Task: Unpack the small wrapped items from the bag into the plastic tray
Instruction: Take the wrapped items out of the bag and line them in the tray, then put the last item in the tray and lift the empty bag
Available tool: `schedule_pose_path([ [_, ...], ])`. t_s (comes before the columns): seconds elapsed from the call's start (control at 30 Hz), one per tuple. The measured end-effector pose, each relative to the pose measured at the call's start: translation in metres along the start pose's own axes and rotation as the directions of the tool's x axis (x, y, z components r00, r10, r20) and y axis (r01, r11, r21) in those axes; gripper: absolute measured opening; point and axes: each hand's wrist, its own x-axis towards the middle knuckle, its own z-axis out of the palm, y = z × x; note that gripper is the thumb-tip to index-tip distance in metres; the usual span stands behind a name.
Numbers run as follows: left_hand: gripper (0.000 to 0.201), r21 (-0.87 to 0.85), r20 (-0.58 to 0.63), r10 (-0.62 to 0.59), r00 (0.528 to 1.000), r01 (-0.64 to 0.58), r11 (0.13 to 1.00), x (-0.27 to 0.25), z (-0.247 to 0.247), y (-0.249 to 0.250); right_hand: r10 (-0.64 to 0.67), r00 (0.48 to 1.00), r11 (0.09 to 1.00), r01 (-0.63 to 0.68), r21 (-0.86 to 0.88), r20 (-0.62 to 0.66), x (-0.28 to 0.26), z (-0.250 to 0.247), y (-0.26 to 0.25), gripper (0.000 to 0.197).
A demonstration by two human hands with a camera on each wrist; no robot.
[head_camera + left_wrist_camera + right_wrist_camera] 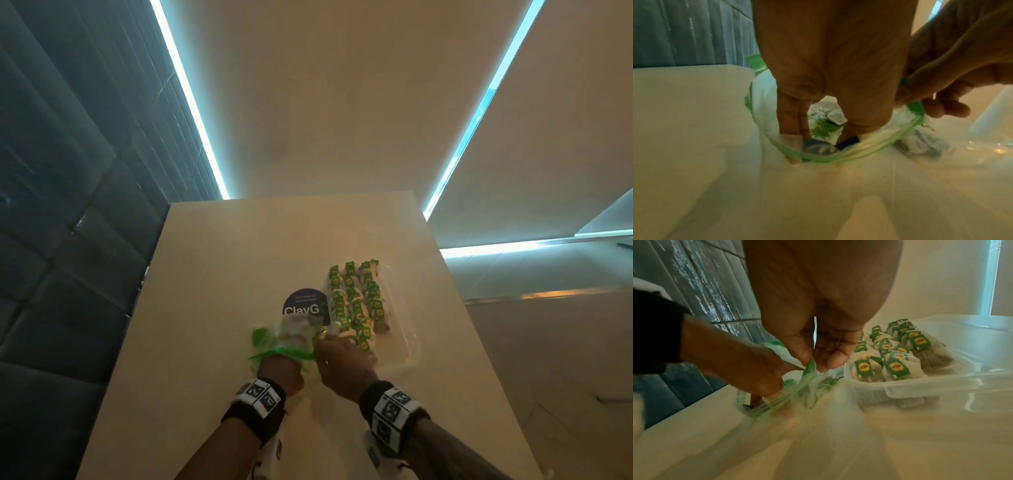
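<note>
Nearest, left hand is wrist-deep in the bag, fingers hidden; grip unclear. Right hand pinches the bag's green rim. Remaining wrapped items lie ahead of left fingers; tray w/ teabags right, beyond.

a pale, smooth bench carries everything. directly on it lie a clear bag with a green zip edge, a dark round sticker partly under the bag, and just to the right a clear plastic tray filled with rows of green-tagged tea bags.
</note>
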Motion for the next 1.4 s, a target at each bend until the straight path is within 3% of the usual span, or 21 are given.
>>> schedule_pose_path([
  [0.1,0.058,-0.01,0.01,0.026,1.0,-0.025,1.0,0.002,0.002,0.003,0.005,1.0,1.0,-0.005,0.013,0.016,-0.003,0.005,0.004,0.019],
  [0.27,0.06,0.022,-0.264,0.134,0.955,-0.133,0.991,0.006,0.002,0.007,0.056,0.998,0.995,-0.057,0.08,0.017,-0.006,0.009,0.007,0.019],
  [0.3,0.056,-0.028,-0.239,0.163,0.957,-0.175,0.984,0.004,-0.001,0.007,0.058,0.998,0.994,-0.059,0.09,0.01,-0.007,0.009,0.007,0.019],
  [0.43,0.038,-0.083,-0.22,0.105,0.97,-0.126,0.989,-0.007,0.002,0.007,0.1,0.995,0.984,-0.095,0.149,-0.021,-0.005,0.012,0.006,0.019],
  [0.57,0.027,-0.279,-0.241,0.014,0.971,-0.082,0.957,-0.02,0.001,0.012,0.149,0.987,0.977,-0.138,0.163,-0.055,-0.005,0.013,0.004,0.017],
  [0.63,0.024,-0.474,-0.291,-0.09,0.952,-0.062,0.878,-0.023,0.005,0.007,0.168,0.982,0.973,-0.151,0.174,-0.086,-0.005,0.013,0.002,0.013],
  [0.7,0.016,-0.563,-0.323,-0.156,0.933,-0.058,0.824,-0.03,0.006,0.003,0.191,0.974,0.967,-0.165,0.196,-0.123,-0.005,0.016,0.001,0.008],
  [0.8,0.008,-0.74,-0.276,-0.198,0.941,-0.077,0.668,-0.038,0.009,-0.002,0.205,0.965,0.971,-0.179,0.161,-0.164,-0.006,0.023,-0.001,0.015],
  [0.97,0.025,-0.891,-0.185,-0.209,0.96,-0.073,0.449,-0.053,0.005,-0.009,0.099,0.984,0.994,-0.091,0.057,-0.151,-0.014,0.022,-0.007,0.017],
  [1.27,0.016,-0.92,-0.261,-0.305,0.916,-0.14,0.367,-0.061,0.004,-0.01,0.14,0.983,0.955,-0.102,0.279,-0.121,-0.018,0.023,-0.015,0.023],
  [1.33,0.014,-0.907,-0.302,-0.335,0.892,-0.16,0.39,-0.064,0.004,-0.007,0.218,0.971,0.888,-0.155,0.432,-0.1,-0.02,0.026,-0.02,0.02],
  [1.4,0.011,-0.888,-0.345,-0.363,0.866,-0.175,0.426,-0.066,0.007,-0.005,0.323,0.944,0.755,-0.22,0.618,-0.06,-0.021,0.029,-0.025,0.021],
])
